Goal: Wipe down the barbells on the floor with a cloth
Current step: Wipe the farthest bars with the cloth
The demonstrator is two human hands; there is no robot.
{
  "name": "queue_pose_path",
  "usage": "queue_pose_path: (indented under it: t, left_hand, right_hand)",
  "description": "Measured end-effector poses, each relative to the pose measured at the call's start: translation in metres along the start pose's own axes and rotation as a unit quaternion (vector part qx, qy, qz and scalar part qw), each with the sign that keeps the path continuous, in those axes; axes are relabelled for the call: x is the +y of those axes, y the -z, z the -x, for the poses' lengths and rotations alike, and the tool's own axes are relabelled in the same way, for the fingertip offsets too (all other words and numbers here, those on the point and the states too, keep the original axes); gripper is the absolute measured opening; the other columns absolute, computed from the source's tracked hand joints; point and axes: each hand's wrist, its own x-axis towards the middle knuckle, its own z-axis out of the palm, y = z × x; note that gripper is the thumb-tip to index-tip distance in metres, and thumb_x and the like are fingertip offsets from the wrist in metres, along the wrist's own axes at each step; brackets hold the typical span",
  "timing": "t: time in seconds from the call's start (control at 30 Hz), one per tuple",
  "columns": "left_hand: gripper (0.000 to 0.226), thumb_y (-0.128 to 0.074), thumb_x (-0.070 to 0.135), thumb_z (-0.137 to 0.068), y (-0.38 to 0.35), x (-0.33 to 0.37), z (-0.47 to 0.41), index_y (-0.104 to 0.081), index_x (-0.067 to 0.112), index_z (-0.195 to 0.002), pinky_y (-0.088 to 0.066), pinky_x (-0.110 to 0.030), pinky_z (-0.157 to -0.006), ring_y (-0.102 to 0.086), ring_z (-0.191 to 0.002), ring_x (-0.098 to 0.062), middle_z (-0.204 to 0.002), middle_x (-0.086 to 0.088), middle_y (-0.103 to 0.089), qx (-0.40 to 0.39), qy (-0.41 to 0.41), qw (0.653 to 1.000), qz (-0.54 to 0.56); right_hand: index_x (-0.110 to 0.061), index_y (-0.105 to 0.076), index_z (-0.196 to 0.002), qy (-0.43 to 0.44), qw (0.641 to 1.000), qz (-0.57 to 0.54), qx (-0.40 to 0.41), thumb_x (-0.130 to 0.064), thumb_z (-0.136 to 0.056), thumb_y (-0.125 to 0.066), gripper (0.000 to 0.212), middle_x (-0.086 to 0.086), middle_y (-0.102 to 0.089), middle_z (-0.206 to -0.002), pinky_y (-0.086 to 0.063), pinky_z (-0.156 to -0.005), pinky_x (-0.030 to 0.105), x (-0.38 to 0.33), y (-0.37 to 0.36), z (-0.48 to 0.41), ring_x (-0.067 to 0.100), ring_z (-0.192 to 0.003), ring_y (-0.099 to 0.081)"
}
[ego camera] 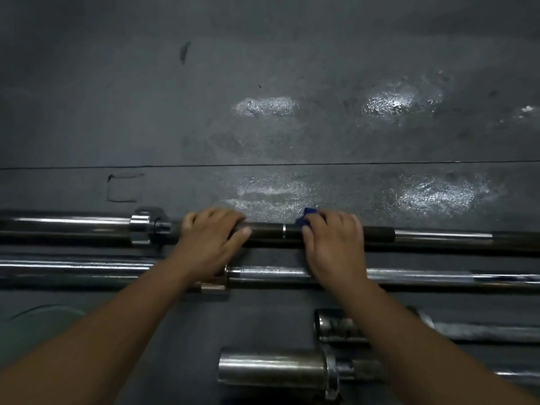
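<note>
Head view, looking down at a dark grey rubber-mat floor marked by glossy patches of reflected light and a thin seam running left to right.

Four steel barbells lie roughly parallel on the floor. The farthest, a dark-shafted barbell with a chrome sleeve and collar at its left end, carries both hands.

The left hand lies over the dark shaft just right of the collar, fingers curled over the far side and thumb extended along the near side toward the right, so that it holds the bar.

The right hand lies over the same shaft a short way to the right, fingers curled over the top, pressing a small blue cloth against the bar; only a corner of the cloth shows beyond the index finger, just right of a thin bright ring on the shaft.

The second, a chrome barbell with knurled shaft, passes under both wrists. Nearer the viewer, the two remaining bars show only their left ends: a worn steel sleeve end and a short thick polished steel sleeve with collar.
</note>
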Motion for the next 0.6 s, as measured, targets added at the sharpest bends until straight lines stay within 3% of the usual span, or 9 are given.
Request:
queue_pose_path:
  t: [0.1,0.17,0.27,0.4,0.5,0.6]
  left_hand:
    - [0.058,-0.022,0.067,-0.097,0.019,-0.005,-0.035,-0.047,0.033,-0.136,-0.019,-0.046,-0.114,-0.038,-0.133,-0.018,-0.142,0.005,-0.050,-0.013,0.027,0.999,-0.016]
    - [0.062,-0.021,0.068,-0.094,0.031,-0.010,-0.051,-0.048,0.031,-0.136,-0.025,-0.047,-0.111,-0.042,-0.130,-0.022,-0.139,0.002,-0.052,-0.015,0.023,0.999,-0.045]
    - [0.058,-0.028,0.065,-0.095,0.028,-0.008,-0.038,-0.043,0.029,-0.138,-0.030,-0.045,-0.109,-0.046,-0.125,-0.022,-0.135,0.001,-0.053,-0.003,-0.017,0.998,-0.056]
    - [0.080,-0.013,0.076,-0.083,0.019,-0.008,-0.044,-0.028,0.032,-0.148,-0.015,-0.048,-0.118,-0.035,-0.137,-0.021,-0.148,0.002,-0.042,-0.024,-0.022,0.997,-0.075]
    - [0.076,-0.014,0.073,-0.084,0.022,-0.009,-0.060,-0.028,0.037,-0.149,-0.018,-0.047,-0.112,-0.034,-0.137,-0.022,-0.151,0.004,-0.039,-0.039,0.001,0.995,-0.089]
    - [0.070,-0.022,0.069,-0.087,0.024,-0.009,-0.067,-0.032,0.037,-0.149,-0.022,-0.045,-0.109,-0.037,-0.135,-0.024,-0.149,0.004,-0.042,-0.031,0.002,0.992,-0.120]
  right_hand:
    - [-0.020,-0.064,-0.105,-0.027,0.997,-0.049,-0.057,-0.031,-0.102,-0.036,0.030,0.005,-0.064,-0.101,-0.040,-0.083,0.039,0.011,0.008,-0.047,0.028,-0.093,-0.056]
    - [-0.017,-0.064,-0.113,-0.053,0.989,-0.113,-0.077,-0.027,-0.103,-0.038,0.030,0.009,-0.064,-0.107,-0.041,-0.082,0.037,0.022,0.014,-0.066,0.031,-0.098,-0.056]
    - [-0.017,-0.061,-0.122,-0.060,0.993,-0.100,-0.021,-0.027,-0.103,-0.040,0.030,0.008,-0.062,-0.115,-0.041,-0.090,0.038,0.047,0.021,-0.058,0.028,-0.103,-0.053]
    - [-0.012,-0.064,-0.109,-0.118,0.989,-0.060,0.065,-0.024,-0.090,-0.041,0.032,0.010,-0.063,-0.106,-0.040,-0.090,0.042,0.028,0.002,-0.048,0.030,-0.097,-0.053]
    - [-0.014,-0.065,-0.112,-0.022,0.995,-0.081,0.048,-0.021,-0.076,-0.042,0.043,0.008,-0.063,-0.113,-0.042,-0.095,0.045,-0.034,-0.011,-0.046,0.030,-0.105,-0.052]
    - [-0.016,-0.062,-0.127,0.123,0.989,-0.075,-0.025,-0.018,-0.079,-0.051,0.049,0.009,-0.060,-0.129,-0.042,-0.101,0.045,-0.048,-0.007,-0.061,0.032,-0.114,-0.051]
